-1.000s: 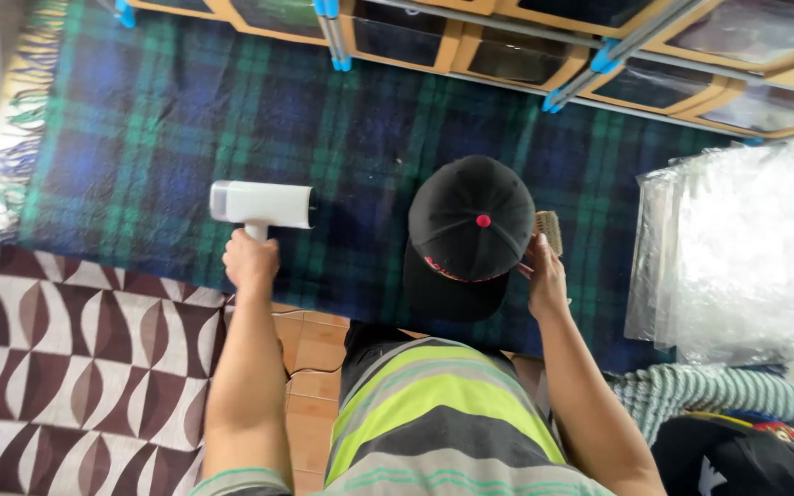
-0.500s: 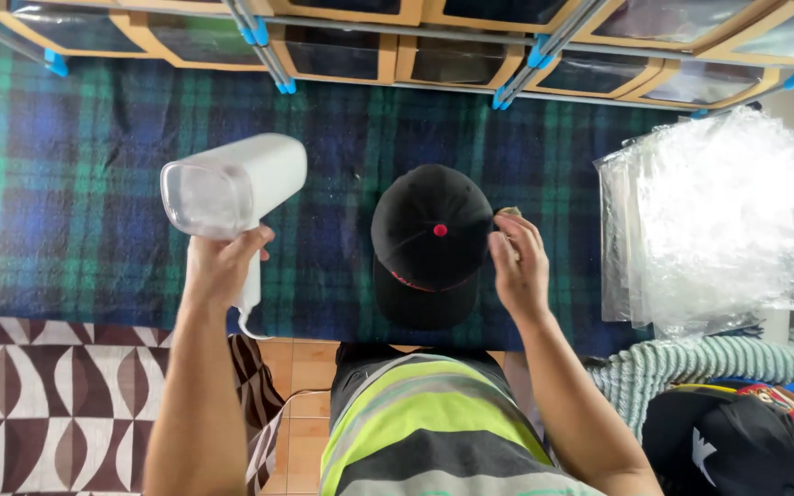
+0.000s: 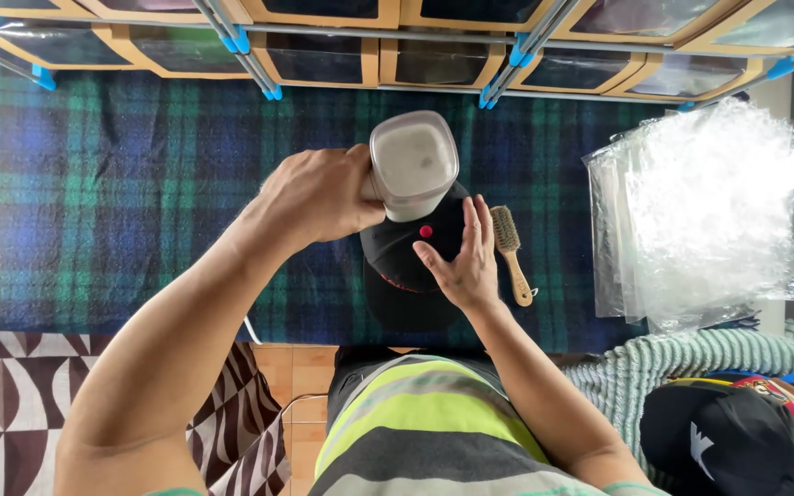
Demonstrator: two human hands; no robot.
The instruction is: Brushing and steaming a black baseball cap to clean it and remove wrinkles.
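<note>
Now left hand (image 3: pixel 319 197) clenched round white handheld steamer (image 3: pixel 413 165), over black cap (image 3: pixel 411 262); right hand (image 3: pixel 461 262) flat at cap's 3 o'clock, fingers released. Cap looks soft, light; best held by crown.

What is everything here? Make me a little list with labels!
left hand: grips white handheld steamer, held over the cap
right hand: rests flat on black cap
cap: lies on plaid blanket
wooden brush: on blanket, right of cap
clear plastic bags: stacked at right
</note>
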